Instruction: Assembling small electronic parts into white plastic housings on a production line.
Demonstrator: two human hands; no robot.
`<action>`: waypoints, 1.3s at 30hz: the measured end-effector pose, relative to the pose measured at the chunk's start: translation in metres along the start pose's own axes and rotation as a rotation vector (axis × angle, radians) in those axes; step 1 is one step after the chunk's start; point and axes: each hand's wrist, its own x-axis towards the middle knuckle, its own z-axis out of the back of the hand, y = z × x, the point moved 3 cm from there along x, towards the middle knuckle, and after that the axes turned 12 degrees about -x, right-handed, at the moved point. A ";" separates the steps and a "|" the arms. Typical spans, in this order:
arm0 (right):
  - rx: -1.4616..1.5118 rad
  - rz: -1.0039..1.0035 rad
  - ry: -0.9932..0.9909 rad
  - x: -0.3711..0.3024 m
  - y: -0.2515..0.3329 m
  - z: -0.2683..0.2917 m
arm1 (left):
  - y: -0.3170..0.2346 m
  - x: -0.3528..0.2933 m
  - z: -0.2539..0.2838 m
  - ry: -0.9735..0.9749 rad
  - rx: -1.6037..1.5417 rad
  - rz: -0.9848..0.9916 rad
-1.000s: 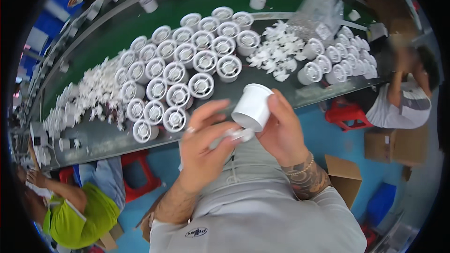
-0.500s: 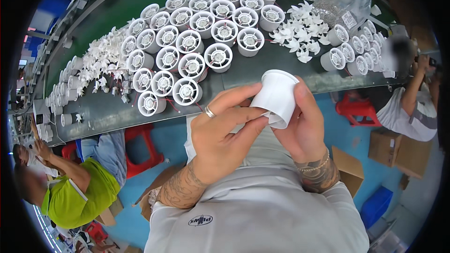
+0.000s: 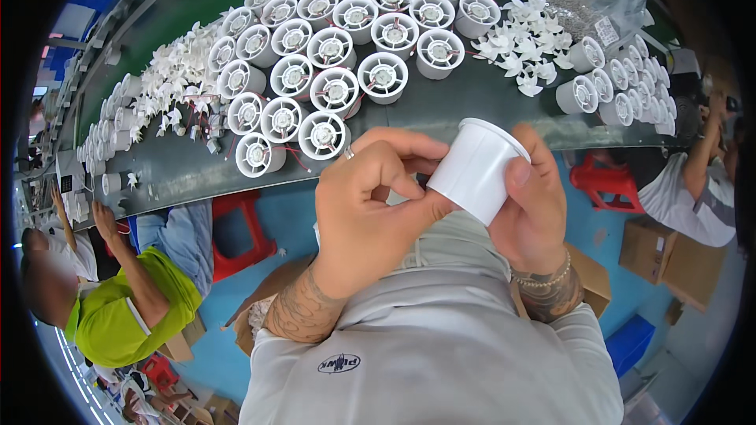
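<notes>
A white round plastic fan housing is tilted between my hands, over my lap and close to the table's front edge. Its wider flanged end points up and away; its inside is hidden from me. My right hand wraps the right side, thumb pressed on the outer wall. My left hand is closed at the left side, with a finger near the flange and the thumb tip at the lower edge. Whether a small part also sits in the left fingertips cannot be made out.
Many similar housings with spoked faces and thin wires stand on the dark table. White fan blades lie in a left pile and a right pile. Stacked housings lie at right. Co-workers sit on both sides, near red stools.
The housing has turned, so its lower opening and the small white piece seen there are now out of sight. My right thumb has come onto its outer wall. The view has shifted slightly.
</notes>
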 end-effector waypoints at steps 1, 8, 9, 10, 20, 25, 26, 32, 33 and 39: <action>-0.035 0.008 0.002 0.000 0.001 -0.001 | 0.002 0.001 0.002 -0.005 0.001 0.006; 0.133 -0.090 -0.134 0.011 -0.003 0.001 | 0.010 0.014 -0.006 0.175 0.291 -0.048; 0.190 -0.139 -0.144 0.011 -0.005 0.004 | 0.012 0.015 -0.007 0.177 0.287 -0.046; 0.247 -0.186 -0.154 0.010 -0.007 0.007 | 0.016 0.016 -0.008 0.170 0.265 -0.017; 0.182 -0.186 -0.147 -0.010 -0.017 0.026 | 0.037 0.012 -0.024 0.159 0.275 -0.049; -0.397 0.038 -0.433 -0.034 0.001 0.072 | 0.044 0.002 -0.030 0.401 0.584 -0.095; -0.558 0.178 -0.639 -0.036 0.014 0.082 | 0.041 -0.001 -0.028 0.406 0.547 -0.015; -1.298 0.268 -1.267 -0.051 0.062 0.232 | 0.033 -0.019 0.001 0.276 0.384 0.159; -1.461 0.255 -1.295 -0.050 0.065 0.252 | 0.032 -0.021 0.007 0.236 0.367 0.179; -1.334 0.198 -0.969 -0.048 0.087 0.305 | 0.011 -0.025 0.047 0.117 0.392 0.086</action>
